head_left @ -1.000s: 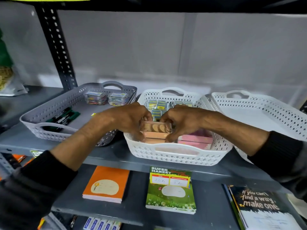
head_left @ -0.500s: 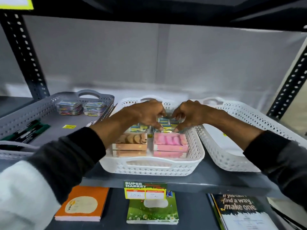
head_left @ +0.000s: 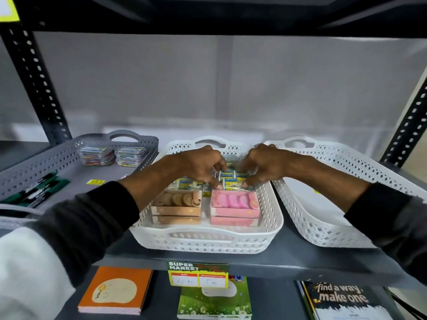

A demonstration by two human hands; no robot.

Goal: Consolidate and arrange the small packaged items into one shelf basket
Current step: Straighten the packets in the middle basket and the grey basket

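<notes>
A white perforated basket (head_left: 208, 239) stands in the middle of the grey shelf. At its front lie a stack of tan boxes (head_left: 176, 205) on the left and a stack of pink boxes (head_left: 234, 207) on the right. Behind them sit several small blue-and-yellow packets (head_left: 228, 180). My left hand (head_left: 199, 166) and my right hand (head_left: 261, 167) are both over the back of the basket, fingers curled down and pinching these packets from either side.
A grey basket (head_left: 57, 158) on the left holds two clear boxes of coloured clips (head_left: 113, 154) and dark markers (head_left: 34, 192). A white basket (head_left: 335, 227) stands on the right. Notebooks (head_left: 115, 289) lie on the shelf below, behind a price tag (head_left: 198, 274).
Both hands let go of the tan box at the basket's front and moved to the small packets at the back. The view shifted right and closer.
</notes>
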